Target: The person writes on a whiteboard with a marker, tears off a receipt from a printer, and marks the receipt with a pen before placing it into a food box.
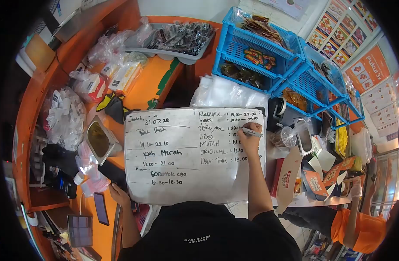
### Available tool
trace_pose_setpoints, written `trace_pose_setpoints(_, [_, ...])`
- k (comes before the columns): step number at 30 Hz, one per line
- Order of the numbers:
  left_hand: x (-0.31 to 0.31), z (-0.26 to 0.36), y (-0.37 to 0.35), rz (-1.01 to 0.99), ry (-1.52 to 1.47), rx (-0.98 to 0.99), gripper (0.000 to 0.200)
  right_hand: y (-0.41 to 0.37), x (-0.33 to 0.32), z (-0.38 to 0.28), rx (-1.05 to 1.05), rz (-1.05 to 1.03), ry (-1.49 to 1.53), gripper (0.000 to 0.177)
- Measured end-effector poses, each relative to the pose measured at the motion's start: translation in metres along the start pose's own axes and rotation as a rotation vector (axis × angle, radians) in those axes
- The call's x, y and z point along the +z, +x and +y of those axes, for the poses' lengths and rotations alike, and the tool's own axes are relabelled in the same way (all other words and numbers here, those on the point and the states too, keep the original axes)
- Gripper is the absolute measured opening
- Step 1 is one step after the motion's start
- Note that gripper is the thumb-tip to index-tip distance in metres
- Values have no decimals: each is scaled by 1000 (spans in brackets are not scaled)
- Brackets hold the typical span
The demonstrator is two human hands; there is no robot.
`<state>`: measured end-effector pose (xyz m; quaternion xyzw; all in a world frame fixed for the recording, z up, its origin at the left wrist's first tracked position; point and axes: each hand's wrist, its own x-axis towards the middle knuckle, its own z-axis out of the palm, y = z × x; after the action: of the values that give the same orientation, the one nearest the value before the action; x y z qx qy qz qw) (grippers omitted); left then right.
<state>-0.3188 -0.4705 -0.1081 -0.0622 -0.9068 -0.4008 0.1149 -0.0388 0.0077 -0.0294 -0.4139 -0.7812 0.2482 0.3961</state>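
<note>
A white whiteboard (164, 130) with handwritten words, dates and times lies flat in front of me. My right hand (251, 135) grips a marker (253, 132) over the board's upper right part, its tip by the times column on the "Teriyaki" line. My left hand (119, 195) is low beside the board's lower left corner, at the edge of the orange counter (101, 237). Its fingers point up and left, close to a crumpled pinkish plastic bag (95, 180); I cannot tell how they are bent.
Blue stacked baskets (251, 52) with packets stand behind the board. A grey tray (173, 51) of wrapped items is at the back left. A metal container (101, 139), phone (101, 209) and tablet (80, 230) lie left. Boxes (290, 176) and a person in orange (356, 228) are right.
</note>
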Motion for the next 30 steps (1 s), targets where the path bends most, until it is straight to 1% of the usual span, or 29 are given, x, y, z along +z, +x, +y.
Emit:
trace_pose_setpoints(1, [1,-1,0,15,-7,25,37,1,0,1,-1,0,0,14])
trace_pose_setpoints(3, [1,2,-1,30,-14,48,37,2,1,2,21,65,32,14])
trace_pose_setpoints(6, [-1,10,-2,19,-12,-7,36,2,-3,-1,19,5,4,14])
trace_pose_setpoints(8, [0,8,-2,51,16,66,36,3,-2,0,12,26,-4,14])
trace_pose_setpoints(11, [-2,15,-3,44,29,104,36,3,-7,-2,4,40,2,14])
trace_pose_setpoints(16, [-1,15,-3,42,24,89,37,3,-10,7,5,59,-4,14])
trace_pose_setpoints(19, [-2,13,-2,32,40,76,37,5,-15,13,-14,100,-79,14])
trace_pose_setpoints(21, [-2,11,-2,24,51,73,38,7,-21,13,45,169,-60,14])
trace_pose_setpoints(22, [-1,10,-2,28,46,66,38,7,-23,8,103,175,-29,15])
trace_pose_setpoints(23, [-1,9,-2,31,41,60,38,5,-22,7,104,175,-31,15])
trace_pose_setpoints(25, [1,8,-2,42,43,74,38,3,-21,4,40,112,17,15])
trace_pose_setpoints(26, [1,8,-2,55,46,86,38,0,-18,1,41,112,17,15])
trace_pose_setpoints(28, [0,12,-2,46,47,77,39,-5,-11,-10,27,41,101,14])
trace_pose_setpoints(30, [0,15,-2,39,49,67,39,-9,-5,-13,19,12,84,14])
